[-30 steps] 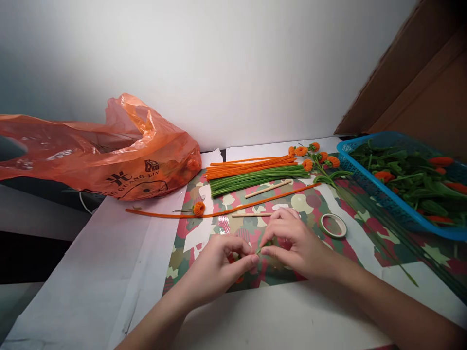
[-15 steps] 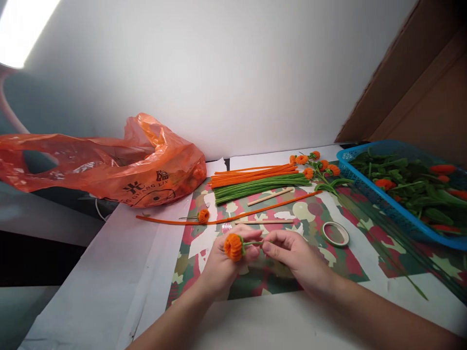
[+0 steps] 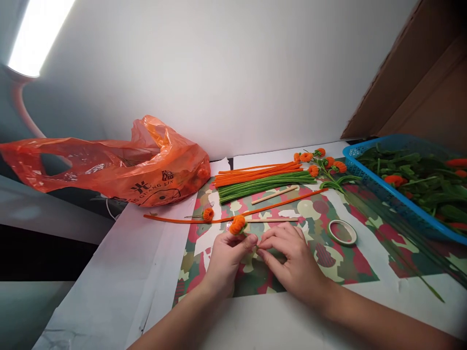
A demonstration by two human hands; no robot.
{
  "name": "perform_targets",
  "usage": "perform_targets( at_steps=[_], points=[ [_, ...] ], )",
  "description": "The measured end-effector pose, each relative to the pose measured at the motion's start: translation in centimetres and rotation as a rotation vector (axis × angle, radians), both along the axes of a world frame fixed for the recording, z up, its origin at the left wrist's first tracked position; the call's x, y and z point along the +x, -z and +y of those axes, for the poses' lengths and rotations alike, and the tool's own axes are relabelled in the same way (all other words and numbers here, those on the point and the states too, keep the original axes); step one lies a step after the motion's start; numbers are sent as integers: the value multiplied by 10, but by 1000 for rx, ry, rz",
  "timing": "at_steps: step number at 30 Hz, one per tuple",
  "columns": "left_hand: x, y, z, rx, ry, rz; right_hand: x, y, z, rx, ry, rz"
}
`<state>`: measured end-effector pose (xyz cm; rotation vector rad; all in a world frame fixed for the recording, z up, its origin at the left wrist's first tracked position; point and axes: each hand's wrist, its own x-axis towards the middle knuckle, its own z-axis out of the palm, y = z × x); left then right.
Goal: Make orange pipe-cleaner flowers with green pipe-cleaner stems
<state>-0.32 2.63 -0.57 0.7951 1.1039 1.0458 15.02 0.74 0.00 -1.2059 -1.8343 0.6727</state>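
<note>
Between my two hands, just above the patterned sheet, is an orange pipe-cleaner flower point(image 3: 238, 224) with a green base. My left hand point(image 3: 230, 253) is closed round it below the bloom, thumb against fingers. The fingertips of my right hand point(image 3: 288, 253) pinch at the stem's end, close to my left fingertips; most of the stem is hidden by the fingers. Beyond my hands a long orange pipe cleaner point(image 3: 284, 205) lies across the sheet, with a small orange flower point(image 3: 207, 214) on it. Nearby lie two thin wooden sticks point(image 3: 274, 195). A roll of green tape point(image 3: 342, 232) rests to the right.
Bundles of orange pipe cleaners point(image 3: 259, 174) and green pipe cleaners point(image 3: 266, 185) lie at the back. A finished flower spray point(image 3: 330, 167) is beside a blue basket point(image 3: 397, 203) of greenery. An orange plastic bag point(image 3: 160, 170) stands left, near a lit lamp point(image 3: 40, 39).
The flower has tipped upward as my left hand turned and its fingers closed round the stem. My right hand stays pinched near the stem's end. The view has shifted slightly.
</note>
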Motion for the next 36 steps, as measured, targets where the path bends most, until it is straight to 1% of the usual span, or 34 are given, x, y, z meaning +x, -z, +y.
perform_targets(
  at_steps=[2,3,4,6,9,10,12,16,19,23,27,29,30,32,36],
  points=[
    [0,-1,-1,3,-7,-20,-1,0,-1,26,3,-20],
    [0,-2,-1,-4,0,-41,-1,-1,-1,-13,-14,13],
    [0,-3,-1,-17,11,-69,-1,-1,0,-86,-46,78],
    [0,-6,0,-68,38,-127,1,-2,3,-305,-144,272],
    [-1,-10,0,-151,74,-176,5,-1,8,-680,-308,562],
    [-1,-10,1,-164,80,-180,6,0,8,-781,-346,637],
    [-2,-11,1,-169,82,-182,7,2,8,-927,-402,769],
    [0,-11,0,-182,72,-191,7,5,6,-1082,-512,974],
    [3,-12,-1,-196,2,-193,7,6,6,-1178,-566,1052],
    [6,-14,-2,-200,-50,-204,10,3,8,-1229,-596,1038],
    [7,-11,-3,-162,-28,-215,9,1,8,-1255,-584,1026],
    [7,-9,-4,-143,-3,-190,7,2,8,-1239,-562,996],
    [6,-8,-4,-135,9,-174,7,3,8,-1211,-540,961],
    [6,-6,-5,-122,16,-150,6,5,9,-1085,-492,830],
    [6,-4,-4,-98,-56,-136,6,2,9,-719,-431,440]
  ],
)
